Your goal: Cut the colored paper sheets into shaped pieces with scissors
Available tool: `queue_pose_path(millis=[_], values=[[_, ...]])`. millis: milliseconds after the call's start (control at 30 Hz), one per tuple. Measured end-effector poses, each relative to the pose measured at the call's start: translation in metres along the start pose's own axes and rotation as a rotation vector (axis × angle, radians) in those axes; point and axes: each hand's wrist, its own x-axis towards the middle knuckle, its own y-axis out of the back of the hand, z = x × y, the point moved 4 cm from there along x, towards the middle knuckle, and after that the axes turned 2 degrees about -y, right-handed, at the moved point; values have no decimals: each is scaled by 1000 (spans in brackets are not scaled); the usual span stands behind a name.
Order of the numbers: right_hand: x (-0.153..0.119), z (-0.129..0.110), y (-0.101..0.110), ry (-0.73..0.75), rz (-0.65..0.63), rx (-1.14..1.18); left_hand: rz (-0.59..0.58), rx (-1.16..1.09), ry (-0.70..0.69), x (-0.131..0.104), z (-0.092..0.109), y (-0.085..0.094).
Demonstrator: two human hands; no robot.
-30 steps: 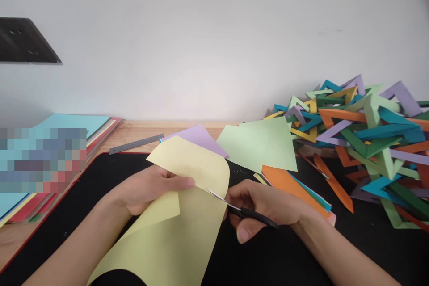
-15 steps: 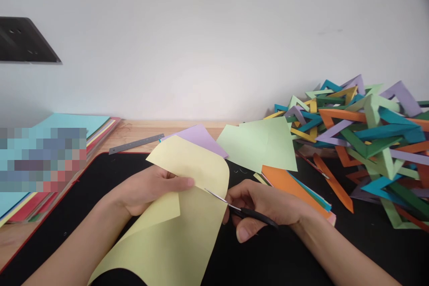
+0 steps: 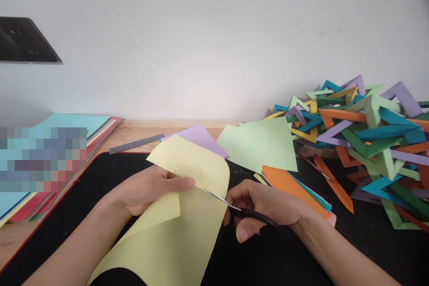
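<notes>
A large sheet of pale yellow paper (image 3: 187, 237) curves up from the front of the black mat. My left hand (image 3: 157, 187) pinches it, thumb on top, beside a cut that splits the sheet; its other fingers are partly hidden. My right hand (image 3: 251, 210) is wrapped round the black handles of a pair of scissors (image 3: 254, 215). Their thin metal blades lie across the yellow paper, with the tip just right of my left thumb. The blades look nearly closed along the cut.
Interlocked folded-paper shapes (image 3: 375, 134) are heaped at the right. Orange and other coloured strips (image 3: 281, 187) lie behind my right hand. Light green sheets (image 3: 261, 143), purple paper (image 3: 201, 136) and a metal ruler (image 3: 136, 144) lie at the back. Coloured paper (image 3: 80, 121) is stacked at left.
Hardly anything differs. The scissors have shifted very slightly in my right hand; both hands and the yellow paper stay in place.
</notes>
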Motion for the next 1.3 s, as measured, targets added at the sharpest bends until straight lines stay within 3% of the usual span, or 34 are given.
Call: queue_pose_path(millis=[1300], values=[[4,-1,-2,49,-16,35,-49,-44,-20,4,-2,-2]])
